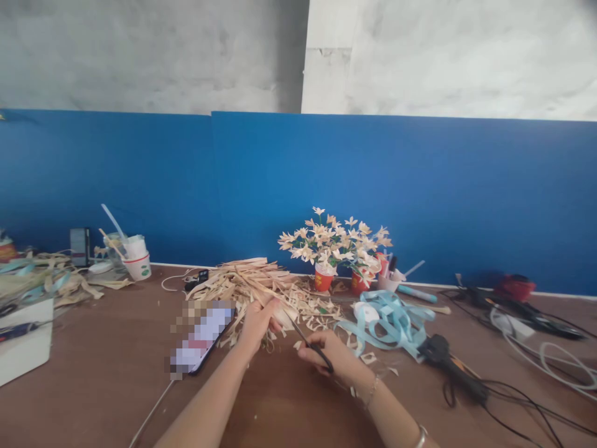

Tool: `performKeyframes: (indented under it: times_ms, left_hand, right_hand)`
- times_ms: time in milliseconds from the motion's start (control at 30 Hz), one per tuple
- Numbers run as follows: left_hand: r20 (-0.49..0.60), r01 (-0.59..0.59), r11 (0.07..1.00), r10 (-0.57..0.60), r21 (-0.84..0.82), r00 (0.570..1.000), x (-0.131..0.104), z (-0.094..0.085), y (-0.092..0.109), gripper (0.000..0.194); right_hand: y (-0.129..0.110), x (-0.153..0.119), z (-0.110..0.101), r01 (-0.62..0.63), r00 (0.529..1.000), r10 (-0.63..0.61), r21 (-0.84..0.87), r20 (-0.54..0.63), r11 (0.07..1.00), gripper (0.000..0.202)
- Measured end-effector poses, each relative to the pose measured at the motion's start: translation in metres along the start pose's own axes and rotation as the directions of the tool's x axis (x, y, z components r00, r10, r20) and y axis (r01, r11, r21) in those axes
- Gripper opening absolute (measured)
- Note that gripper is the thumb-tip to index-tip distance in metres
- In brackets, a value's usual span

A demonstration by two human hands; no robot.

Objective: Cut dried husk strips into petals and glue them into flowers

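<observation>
My left hand (pixel 259 325) is closed on a pale dried husk strip (pixel 284 317) in the middle of the table. In my right hand (pixel 333 358) is a pair of scissors (pixel 311 346), the fingers wrapped round the dark handles. The blades point up and left toward the strip; whether they touch it I cannot tell. Just behind my left hand lies a heap of dried husk strips (pixel 233 280). Small cut scraps (pixel 321 311) are scattered between the heap and my right hand. Two red cups (pixel 323 278) of pale husk flowers (pixel 321 239) stand behind.
A phone (pixel 205 339) lies left of my left forearm. Light-blue ribbon (pixel 396 323) and a black glue gun (pixel 450 367) with cables lie on the right. A white cup (pixel 138 266) stands at back left, before the blue partition (pixel 186 186).
</observation>
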State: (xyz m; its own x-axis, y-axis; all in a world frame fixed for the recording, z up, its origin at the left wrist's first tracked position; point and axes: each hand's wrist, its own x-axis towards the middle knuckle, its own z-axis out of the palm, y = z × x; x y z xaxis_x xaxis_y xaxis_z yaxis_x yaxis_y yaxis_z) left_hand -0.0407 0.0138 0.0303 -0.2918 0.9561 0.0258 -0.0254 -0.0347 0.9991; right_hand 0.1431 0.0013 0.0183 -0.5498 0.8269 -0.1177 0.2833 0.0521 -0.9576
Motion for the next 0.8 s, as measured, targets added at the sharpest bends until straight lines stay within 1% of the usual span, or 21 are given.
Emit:
performKeyframes:
  times_ms: [200, 333, 500, 700, 800]
  left_hand:
    - [0.070, -0.022, 0.997, 0.017, 0.068, 0.997, 0.001, -0.004, -0.001, 0.028]
    - [0.136, -0.044, 0.995, 0.032, 0.086, 0.990, 0.002, -0.006, -0.001, 0.030]
    - [0.151, -0.037, 0.988, 0.015, 0.148, 0.988, 0.002, -0.007, 0.000, 0.028]
    - [0.192, -0.042, 0.981, 0.005, 0.189, 0.981, 0.004, -0.008, -0.002, 0.028]
    - [0.184, -0.022, 0.979, -0.016, 0.204, 0.983, 0.005, -0.008, -0.005, 0.028]
  right_hand:
    - [0.000, -0.003, -0.007, 0.032, 0.996, -0.026, -0.064, 0.091, 0.997, 0.036]
    - [0.000, -0.003, -0.010, 0.020, 0.994, -0.005, -0.138, 0.107, 0.990, 0.034]
    - [-0.004, -0.004, -0.013, 0.006, 0.991, 0.022, -0.218, 0.129, 0.976, 0.032]
    - [-0.002, -0.005, -0.015, -0.002, 0.988, 0.037, -0.229, 0.149, 0.973, 0.031]
    - [-0.002, -0.006, -0.016, 0.009, 0.988, 0.030, -0.248, 0.152, 0.969, 0.030]
